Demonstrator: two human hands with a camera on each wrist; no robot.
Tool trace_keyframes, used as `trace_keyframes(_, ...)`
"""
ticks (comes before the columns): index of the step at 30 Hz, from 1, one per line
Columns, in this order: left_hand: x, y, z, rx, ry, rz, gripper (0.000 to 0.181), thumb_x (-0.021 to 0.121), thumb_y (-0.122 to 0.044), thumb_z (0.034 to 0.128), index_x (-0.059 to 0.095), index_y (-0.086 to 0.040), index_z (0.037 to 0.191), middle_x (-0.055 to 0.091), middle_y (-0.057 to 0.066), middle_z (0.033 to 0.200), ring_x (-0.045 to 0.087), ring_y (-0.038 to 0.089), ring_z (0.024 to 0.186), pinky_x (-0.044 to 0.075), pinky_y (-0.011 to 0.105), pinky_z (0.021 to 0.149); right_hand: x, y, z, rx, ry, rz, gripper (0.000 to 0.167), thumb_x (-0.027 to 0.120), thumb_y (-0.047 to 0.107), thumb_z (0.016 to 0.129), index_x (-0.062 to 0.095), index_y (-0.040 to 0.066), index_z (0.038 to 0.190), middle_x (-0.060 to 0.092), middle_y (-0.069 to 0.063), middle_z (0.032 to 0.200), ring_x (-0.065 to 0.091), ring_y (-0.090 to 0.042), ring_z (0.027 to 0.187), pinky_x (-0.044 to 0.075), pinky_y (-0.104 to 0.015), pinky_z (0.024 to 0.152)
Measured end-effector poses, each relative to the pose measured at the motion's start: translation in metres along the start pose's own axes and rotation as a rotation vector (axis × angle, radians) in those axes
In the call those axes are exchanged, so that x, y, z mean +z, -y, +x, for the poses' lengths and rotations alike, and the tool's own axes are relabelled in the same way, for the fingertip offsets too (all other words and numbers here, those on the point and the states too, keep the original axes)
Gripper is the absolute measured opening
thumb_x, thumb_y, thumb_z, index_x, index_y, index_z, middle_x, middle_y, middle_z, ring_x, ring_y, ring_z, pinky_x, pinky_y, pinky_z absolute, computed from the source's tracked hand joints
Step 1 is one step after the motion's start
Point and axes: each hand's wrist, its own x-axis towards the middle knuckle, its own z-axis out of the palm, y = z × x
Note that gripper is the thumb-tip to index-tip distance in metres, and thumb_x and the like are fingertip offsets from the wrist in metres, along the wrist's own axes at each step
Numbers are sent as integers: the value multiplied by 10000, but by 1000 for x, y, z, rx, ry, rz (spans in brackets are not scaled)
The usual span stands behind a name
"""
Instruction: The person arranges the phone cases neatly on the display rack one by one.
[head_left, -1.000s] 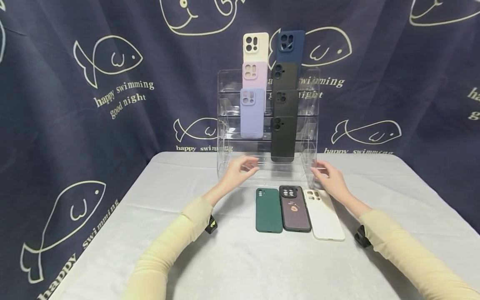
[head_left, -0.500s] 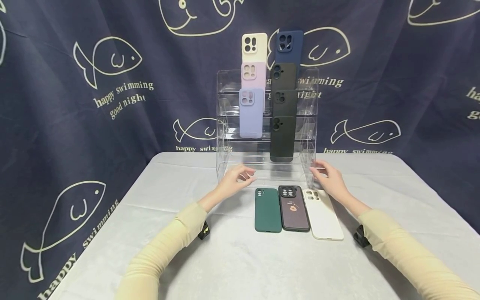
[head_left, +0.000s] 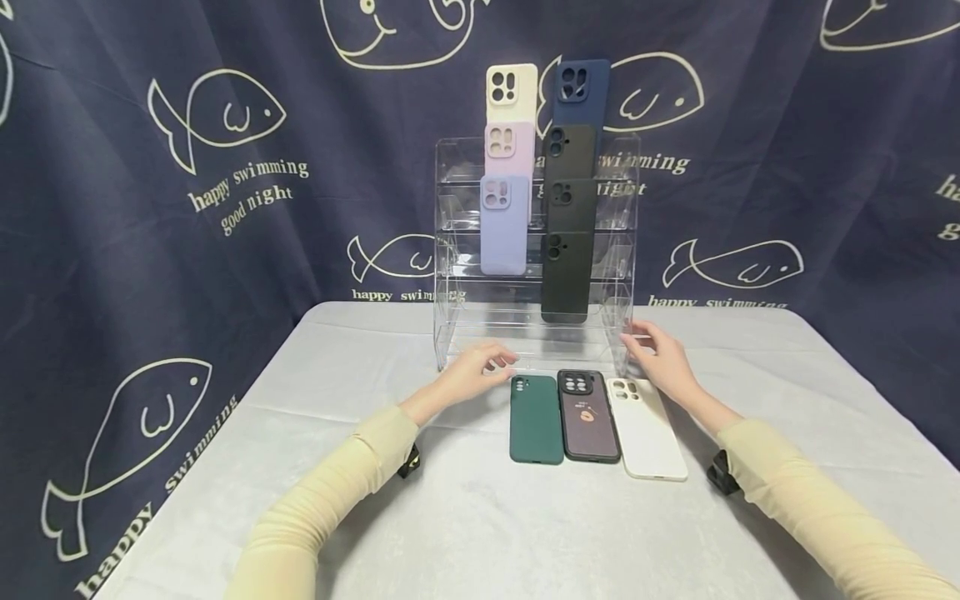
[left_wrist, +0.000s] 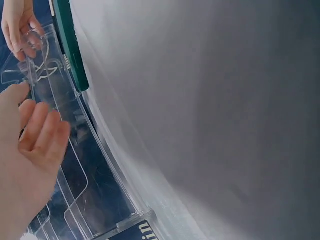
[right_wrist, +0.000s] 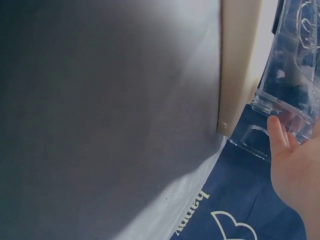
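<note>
In the head view my left hand (head_left: pixel 474 370) hovers by the top left corner of a green phone case (head_left: pixel 536 421), fingers loosely bent around nothing. Its fingers are likewise bare in the left wrist view, in front of the rack. My right hand (head_left: pixel 658 354) holds the right side panel of a clear tiered display rack (head_left: pixel 532 340); the right wrist view has the fingers (right_wrist: pixel 276 135) at that panel. Beside the green case lie a dark phone case (head_left: pixel 588 429) with a small picture and a white phone case (head_left: pixel 647 437).
On the rack's left stand white (head_left: pixel 512 108), pink (head_left: pixel 510 158) and lavender (head_left: pixel 504 237) phone cases in steps. A blue case (head_left: pixel 588 92) and several black cases (head_left: pixel 566 283) form the right column. A dark fish-print curtain (head_left: pixel 247 167) hangs behind the white table (head_left: pixel 450 533).
My left hand has come down from the rack's lower front, first drawing back a little, to near the top of the green case. The right hand keeps its place at the rack.
</note>
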Motion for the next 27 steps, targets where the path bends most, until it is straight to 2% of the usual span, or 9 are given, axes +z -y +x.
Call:
trace_keyframes(4,2,0,0,-35,87,3,233,606,-177,911,633,-47,1103,662,70,1113,624,186,1000,541,221,850,0,1,1,4,-1,-7,454,567,228,944,491,-74,1274,554,-274,1239,520,139,861,505,-30,700)
trace_keyframes(7,4,1,0,-45,149,-30,247,593,-148,918,613,-40,1139,654,82,1152,617,196,1059,534,217,885,-1,3,1,10,2,-18,456,561,233,947,487,-69,1281,560,-272,1230,632,-109,928,504,-30,703)
trace_keyframes(10,5,1,-1,-46,224,-64,304,584,-122,919,569,-34,1210,642,94,1196,597,213,1121,507,242,953,-1,4,1,15,2,-25,454,562,237,947,490,-58,1283,573,-265,1213,625,-305,984,506,-34,704)
trace_keyframes(13,6,2,-2,-53,281,-87,354,572,-113,925,523,-38,1268,634,90,1220,577,214,1163,466,274,1017,-1,4,0,14,2,-22,451,564,234,946,493,-60,1280,577,-268,1206,642,-123,926,508,-36,702)
trace_keyframes(16,7,4,-3,-65,296,-113,350,567,-99,928,517,-26,1266,654,84,1187,587,210,1150,463,275,1021,-1,3,0,7,2,-25,450,563,232,947,494,-67,1276,573,-273,1209,563,75,873,505,-30,697)
trace_keyframes(18,8,5,-3,-75,290,-133,324,566,-86,928,531,-15,1242,674,81,1142,607,204,1116,485,245,986,-1,3,0,5,3,-27,452,559,232,948,491,-72,1276,567,-277,1215,597,14,889,501,-25,696)
trace_keyframes(23,10,8,-2,-83,276,-168,241,595,-64,907,586,-6,1141,700,102,1037,647,213,1012,527,176,882,0,2,-1,8,6,-31,459,552,240,952,485,-74,1280,561,-277,1225,606,-366,1003,495,-18,696)
trace_keyframes(25,9,8,-3,-78,268,-162,226,612,-55,891,604,-7,1111,693,116,1041,649,225,990,534,176,861,0,3,-1,9,7,-28,460,555,241,951,487,-73,1279,561,-277,1227,633,-278,976,497,-20,696)
trace_keyframes(27,9,8,-3,-86,263,-140,232,623,-53,878,617,-12,1106,683,120,1067,651,229,979,537,187,854,-1,3,-1,9,6,-24,461,558,241,949,488,-73,1279,560,-277,1228,630,-77,927,499,-22,697)
